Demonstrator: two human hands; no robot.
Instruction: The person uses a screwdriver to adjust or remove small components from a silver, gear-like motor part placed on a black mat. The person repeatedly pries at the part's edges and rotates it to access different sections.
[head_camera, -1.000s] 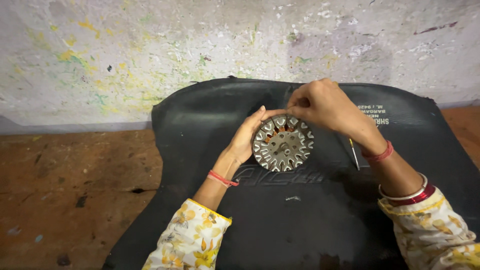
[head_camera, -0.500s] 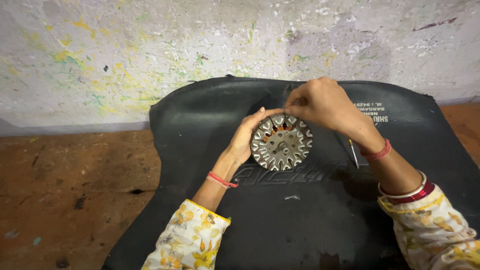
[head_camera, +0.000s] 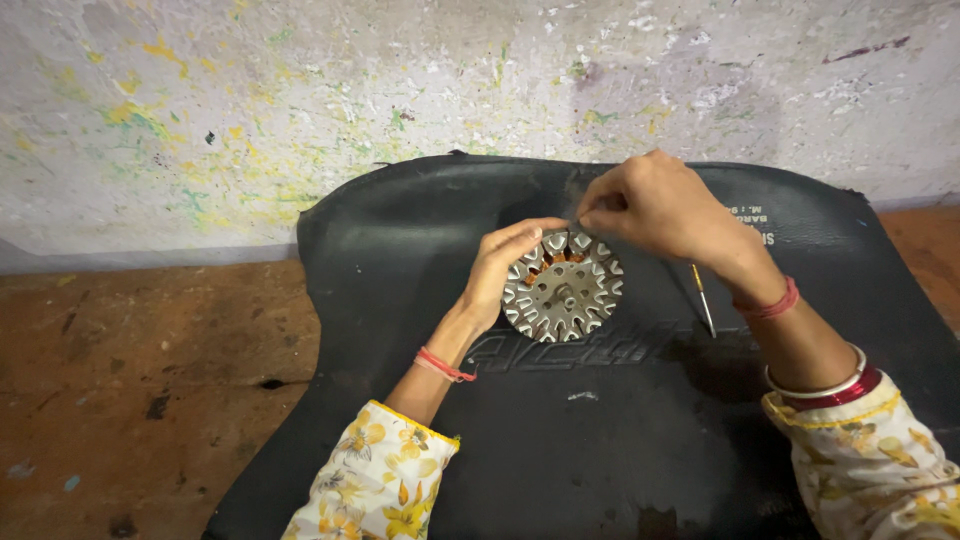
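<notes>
A round metal stator core (head_camera: 561, 291) with toothed slots and some copper winding at its top lies on a black rubber mat (head_camera: 560, 440). My left hand (head_camera: 500, 265) cups its left edge, fingers curled over the rim. My right hand (head_camera: 655, 208) hovers over the core's upper right, its fingertips pinched on something thin at the top slots; what it pinches is too small to tell, perhaps a wire.
A thin metal tool with a yellowish tip (head_camera: 703, 298) lies on the mat right of the core, partly under my right wrist. The mat leans against a paint-speckled wall (head_camera: 300, 110). Bare brown floor (head_camera: 130, 390) spreads to the left.
Both hands stay on the core in nearly the same pose. My right hand's pinch has shifted slightly at the top slots.
</notes>
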